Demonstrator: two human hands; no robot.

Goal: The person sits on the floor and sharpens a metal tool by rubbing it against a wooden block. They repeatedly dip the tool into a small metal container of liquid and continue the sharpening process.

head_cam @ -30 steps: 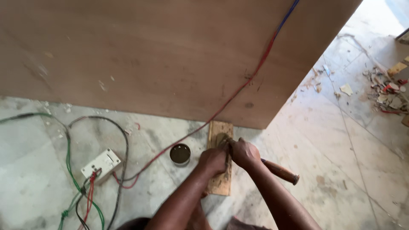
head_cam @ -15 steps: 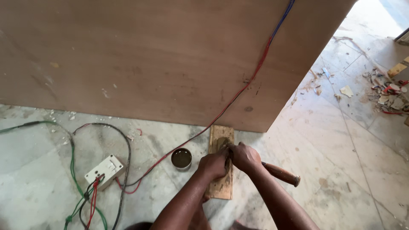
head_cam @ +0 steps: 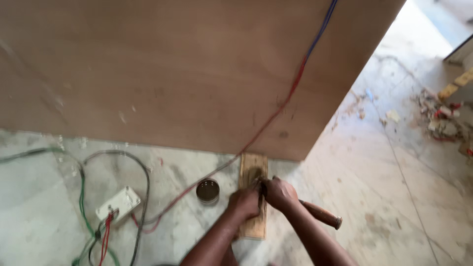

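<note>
A small round tin (head_cam: 208, 191) with a dark inside sits open on the stone floor (head_cam: 374, 197), just left of a narrow wooden block (head_cam: 254, 170) that lies flat against the foot of a tall plywood panel (head_cam: 187, 74). Both hands meet over the block — the left hand (head_cam: 245, 203) curled into a loose fist on it, the right hand (head_cam: 279, 192) closed beside it, the two touching. A wooden handle (head_cam: 320, 215) pokes out beneath the right wrist; whether it is gripped, I cannot tell. Farther left lies a white switch box (head_cam: 118, 204) trailing red, green and grey wires (head_cam: 143, 182).
</note>
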